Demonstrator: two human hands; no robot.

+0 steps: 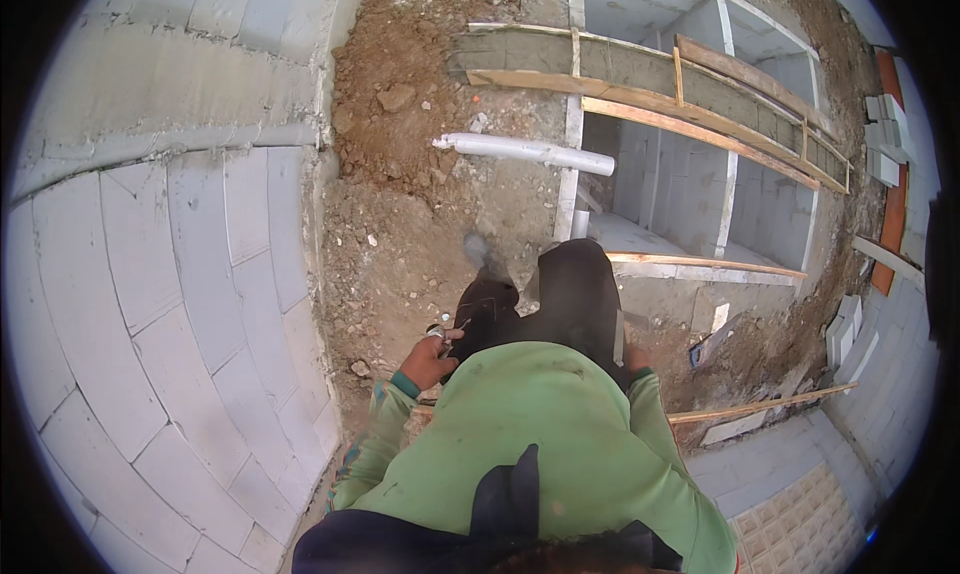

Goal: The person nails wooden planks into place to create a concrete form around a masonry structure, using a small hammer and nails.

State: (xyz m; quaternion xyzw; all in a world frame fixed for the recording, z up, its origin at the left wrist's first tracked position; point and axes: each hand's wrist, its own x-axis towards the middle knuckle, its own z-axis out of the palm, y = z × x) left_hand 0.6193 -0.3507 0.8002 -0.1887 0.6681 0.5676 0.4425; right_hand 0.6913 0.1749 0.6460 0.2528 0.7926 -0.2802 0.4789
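My left hand (428,364), with a green cuff, is beside my left thigh, above the dirt. Its fingers are closed on a small tool with a thin bent wire (484,304) sticking out over my dark trousers; the exact kind is too small to tell. My right hand (637,359) hangs by my right hip, partly covered by the green shirt, its fingers hidden. Just beside it a narrow, light, flat strip (619,340) runs along my thigh; I cannot tell if the hand grips it. On the ground to the right lies a blue-handled flat tool (696,355).
A white block wall (190,304) rises at left. Ahead lies a white plastic pipe (530,151) on rubble. At right, block-walled pits (670,184) drop away, crossed by a board-sided concrete beam (640,69). A wooden plank (760,407) and stacked white blocks (845,329) are further right.
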